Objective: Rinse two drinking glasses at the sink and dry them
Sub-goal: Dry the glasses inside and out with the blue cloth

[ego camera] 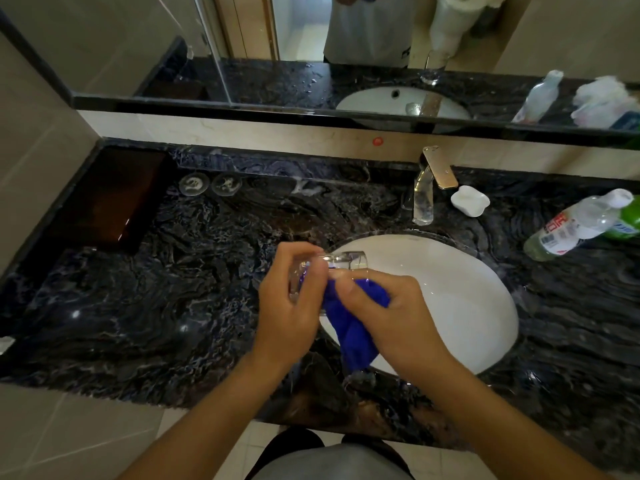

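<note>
The left hand (291, 306) grips a drinking glass (343, 261) tipped on its side over the sink's (467, 306) near-left rim. The right hand (391, 313) clutches a blue cloth (353, 334) against it. Farther back on the bench (173, 306) stands the tap (427, 188).

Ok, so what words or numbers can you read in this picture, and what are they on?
Nothing can be read clearly.
Clear bottle: red marks and a barcode on its label, too blurred to read.
Green bottle: white marks on its label, too blurred.
Red sticker on the wall: too small to read.
The glass in the left hand, blue cloth in the right hand: no writing.
</note>
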